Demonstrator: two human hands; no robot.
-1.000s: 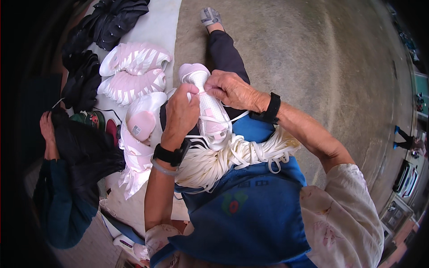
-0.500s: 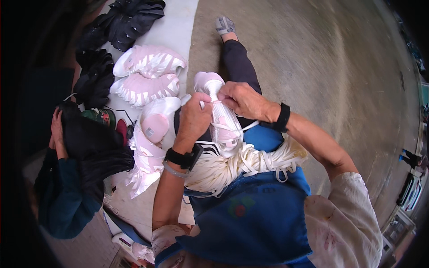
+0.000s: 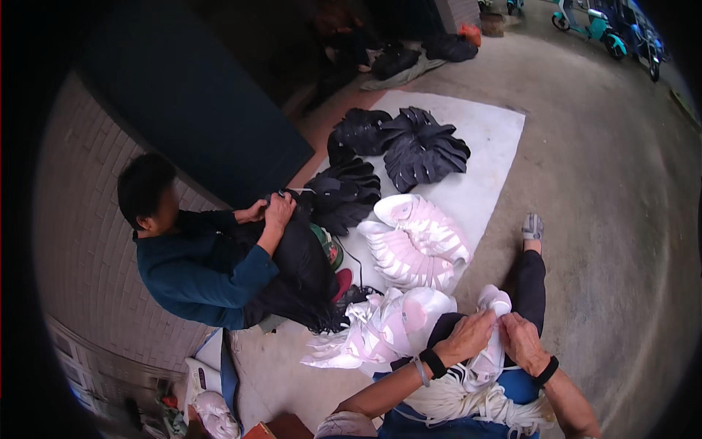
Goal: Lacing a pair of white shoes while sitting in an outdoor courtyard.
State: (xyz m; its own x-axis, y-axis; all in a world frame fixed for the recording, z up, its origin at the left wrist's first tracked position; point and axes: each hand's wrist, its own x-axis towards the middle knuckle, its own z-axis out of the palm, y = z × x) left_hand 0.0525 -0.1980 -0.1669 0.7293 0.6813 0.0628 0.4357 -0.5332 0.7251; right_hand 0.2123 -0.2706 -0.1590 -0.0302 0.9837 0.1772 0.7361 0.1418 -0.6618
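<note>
On my lap lies a pink and white shoe upper [image 3: 483,368], its toe pointing away from me. My left hand [image 3: 472,336] is closed on the left side of its lacing. My right hand [image 3: 525,342] pinches at the opposite edge, where a thin white shoelace runs down from the fingers; the fingertips are small and partly hidden. Below the upper, a thick bundle of cream-white laces [image 3: 457,404] rests over my blue apron [image 3: 521,386]. Close to my left arm is a tied stack of pink and white uppers [image 3: 387,325].
More pink and white uppers [image 3: 417,245] curve across a white sheet [image 3: 493,143], with black uppers [image 3: 424,150] behind. On the left sits a co-worker [image 3: 208,256] with a dark bundle on the lap. A green tin [image 3: 330,247] stands beside them. Scooters [image 3: 596,29] are parked far right.
The view has swung up and left, so my hands now appear lower right and the co-worker shows more fully. Both hands stay at the upper's lacing.
</note>
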